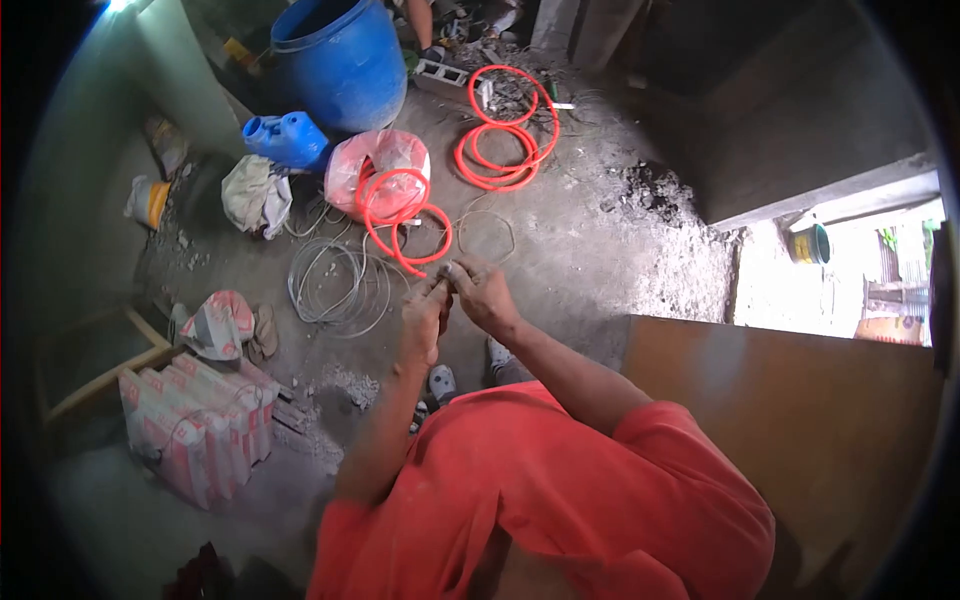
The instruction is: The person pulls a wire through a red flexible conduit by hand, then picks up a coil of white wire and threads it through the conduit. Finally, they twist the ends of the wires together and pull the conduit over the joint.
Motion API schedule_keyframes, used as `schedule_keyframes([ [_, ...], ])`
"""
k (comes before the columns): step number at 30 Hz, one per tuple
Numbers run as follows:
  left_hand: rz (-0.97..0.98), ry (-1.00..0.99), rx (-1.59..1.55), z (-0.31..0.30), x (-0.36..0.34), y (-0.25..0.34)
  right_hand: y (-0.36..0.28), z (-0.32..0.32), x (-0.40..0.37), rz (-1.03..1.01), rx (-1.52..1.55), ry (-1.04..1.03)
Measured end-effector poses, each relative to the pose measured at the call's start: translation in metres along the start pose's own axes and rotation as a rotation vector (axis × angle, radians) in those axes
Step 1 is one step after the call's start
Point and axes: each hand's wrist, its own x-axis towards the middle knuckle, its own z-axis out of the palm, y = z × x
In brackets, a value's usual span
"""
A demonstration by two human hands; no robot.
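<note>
My left hand (424,312) and my right hand (482,298) meet in front of my body, fingertips pressed together. Both are closed in a pinch, and whatever lies between the fingers is too small and hidden to name. Just beyond them, an orange flexible tube (447,232) lies in loops, one end close to my left fingers. It reaches up to a torn pink-and-white plastic wrapping (345,165). To the left of my hands, a coil of thin pale wire (300,290) rests on the floor.
A second orange coil (500,183) lies farther off, near a concrete block (440,78). A blue barrel (345,70) and blue jug (287,142) stand at the back. Stacked wrapped packs (205,425) sit left, a brown board (780,420) right. Another person's hand (432,54) shows at the top.
</note>
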Motion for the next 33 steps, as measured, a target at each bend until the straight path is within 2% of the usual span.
schedule_keyframes([
  [2,0.036,-0.001,0.013,-0.004,-0.004,0.005,-0.001,0.003,0.005,-0.016,0.024,-0.029],
  [4,0.092,-0.061,-0.141,-0.006,-0.015,0.017,-0.007,0.003,0.008,0.163,0.501,-0.186],
  [5,0.107,-0.041,-0.135,-0.005,-0.021,0.027,-0.014,0.000,0.004,0.144,0.590,-0.240],
  [6,0.122,-0.092,-0.279,-0.001,-0.027,0.036,-0.016,-0.005,-0.002,0.139,0.600,-0.262],
  [7,0.140,-0.147,-0.421,0.001,-0.032,0.044,-0.016,-0.010,-0.008,0.092,0.524,-0.390],
  [8,0.159,-0.133,-0.417,-0.001,-0.035,0.049,-0.021,-0.007,-0.013,0.039,0.443,-0.514],
  [9,0.185,-0.140,-0.390,-0.005,-0.038,0.053,-0.034,0.001,-0.028,0.211,0.718,-0.465],
  [10,0.209,-0.146,-0.365,-0.011,-0.041,0.057,-0.038,0.004,-0.034,0.205,0.721,-0.486],
  [13,0.291,-0.190,-0.326,-0.030,-0.046,0.064,-0.055,0.008,-0.049,0.230,0.525,-0.258],
  [14,0.314,-0.199,-0.294,-0.033,-0.053,0.068,-0.056,0.011,-0.053,0.232,0.520,-0.272],
  [16,0.328,-0.204,-0.271,-0.047,-0.063,0.073,-0.058,0.014,-0.057,0.221,0.258,-0.296],
  [17,0.394,-0.148,-0.189,-0.055,-0.068,0.073,-0.064,0.020,-0.061,0.220,0.249,-0.304],
  [19,0.467,-0.084,-0.115,-0.066,-0.078,0.071,-0.079,0.032,-0.069,0.236,0.305,-0.245],
  [21,0.528,-0.005,-0.018,-0.076,-0.088,0.071,-0.082,0.043,-0.074,0.292,0.402,-0.276],
  [24,0.526,-0.054,-0.019,-0.099,-0.103,0.075,-0.087,0.060,-0.083,0.389,0.558,-0.335],
  [28,0.556,-0.028,0.011,-0.112,-0.122,0.083,-0.096,0.074,-0.092,0.491,0.757,-0.405],
  [30,0.598,0.124,0.292,-0.116,-0.132,0.087,-0.102,0.079,-0.097,0.509,0.783,-0.419],
  [33,0.582,0.094,0.203,-0.119,-0.139,0.087,-0.105,0.086,-0.102,0.518,0.779,-0.431],
])
